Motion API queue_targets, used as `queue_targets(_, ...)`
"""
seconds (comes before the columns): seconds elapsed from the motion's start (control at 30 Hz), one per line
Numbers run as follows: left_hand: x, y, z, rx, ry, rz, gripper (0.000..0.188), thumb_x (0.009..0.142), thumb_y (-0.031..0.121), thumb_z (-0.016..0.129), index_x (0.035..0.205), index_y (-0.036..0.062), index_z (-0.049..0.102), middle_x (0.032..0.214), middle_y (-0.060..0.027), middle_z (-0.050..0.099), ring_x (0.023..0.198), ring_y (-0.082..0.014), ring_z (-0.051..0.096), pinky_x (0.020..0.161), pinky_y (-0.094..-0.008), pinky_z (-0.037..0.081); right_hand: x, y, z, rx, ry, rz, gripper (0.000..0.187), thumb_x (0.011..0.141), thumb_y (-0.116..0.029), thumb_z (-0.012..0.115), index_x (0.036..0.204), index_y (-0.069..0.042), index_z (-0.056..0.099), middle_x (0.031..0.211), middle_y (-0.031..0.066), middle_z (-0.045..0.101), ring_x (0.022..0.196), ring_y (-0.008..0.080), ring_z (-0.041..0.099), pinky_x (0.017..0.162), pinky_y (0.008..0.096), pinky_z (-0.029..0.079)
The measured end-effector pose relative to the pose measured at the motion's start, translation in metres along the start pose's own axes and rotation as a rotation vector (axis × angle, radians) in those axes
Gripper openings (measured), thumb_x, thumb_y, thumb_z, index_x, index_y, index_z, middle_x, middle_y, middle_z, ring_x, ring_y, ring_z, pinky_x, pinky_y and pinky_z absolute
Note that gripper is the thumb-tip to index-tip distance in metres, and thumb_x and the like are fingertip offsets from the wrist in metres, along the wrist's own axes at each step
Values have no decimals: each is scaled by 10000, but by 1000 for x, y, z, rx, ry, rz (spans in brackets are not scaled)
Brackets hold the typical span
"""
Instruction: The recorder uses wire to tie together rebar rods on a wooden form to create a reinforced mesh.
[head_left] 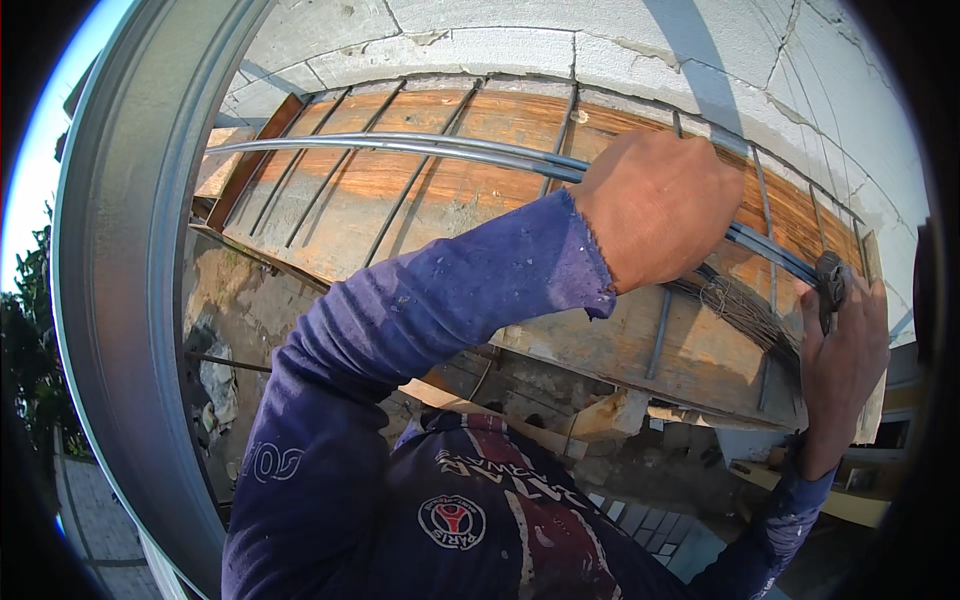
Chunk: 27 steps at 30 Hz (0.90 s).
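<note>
My left hand (658,205) is closed in a fist around two long grey steel rods (470,152), which run from the far left across a wooden board. At the right, my right hand (848,355) grips a dark metal tool that looks like pincers (829,282). The tool's head is against the right part of the rods; its handles are mostly hidden by my fingers. Between my hands, a bundle of thin tie wire (738,318) lies on the board, its right part close to my right hand.
Several thinner bars (425,170) cross the wooden formwork board (300,215) beneath the rods. A pale block wall (520,50) rises behind it. A wide metal channel post (125,300) stands at my left. Below the board's near edge, the ground (225,270) lies much lower.
</note>
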<state>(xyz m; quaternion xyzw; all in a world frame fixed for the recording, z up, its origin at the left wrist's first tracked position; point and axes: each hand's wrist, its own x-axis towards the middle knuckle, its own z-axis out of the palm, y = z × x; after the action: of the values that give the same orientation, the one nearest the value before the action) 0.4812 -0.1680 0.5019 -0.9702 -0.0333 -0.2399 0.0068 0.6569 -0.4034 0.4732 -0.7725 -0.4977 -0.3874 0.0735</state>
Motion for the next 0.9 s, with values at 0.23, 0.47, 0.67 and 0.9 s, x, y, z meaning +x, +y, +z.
queue_targets(0.23,30,-13,32,-77,-103,-7,128,797,84,725,859,-27,734,819,-239,732,771,-378,759,683,-449,631,4,7,23,47,-103,138,431,904,-319,802,1147,4,652,957,162,643,867,354,635,718,465,493)
queue_targets(0.47,31,-39,73,-142,9,39,171,794,127,748,915,8,733,771,-204,712,765,-379,745,667,-477,603,11,7,46,55,-140,159,461,905,-363,798,1151,4,667,925,147,602,849,343,627,698,462,481)
queue_targets(0.67,-10,-92,66,-27,-138,-161,542,816,156,791,1319,70,608,1026,-176,715,925,-372,724,803,-487,551,11,15,63,50,-223,175,506,879,-393,813,1163,0,670,940,148,609,866,343,627,699,466,481)
queue_targets(0.9,-104,-236,33,-106,-78,-188,395,828,349,864,978,29,689,705,-144,666,618,-334,663,576,-413,479,35,18,67,163,-296,233,539,875,-451,791,1160,-6,686,848,130,651,918,331,628,748,450,513)
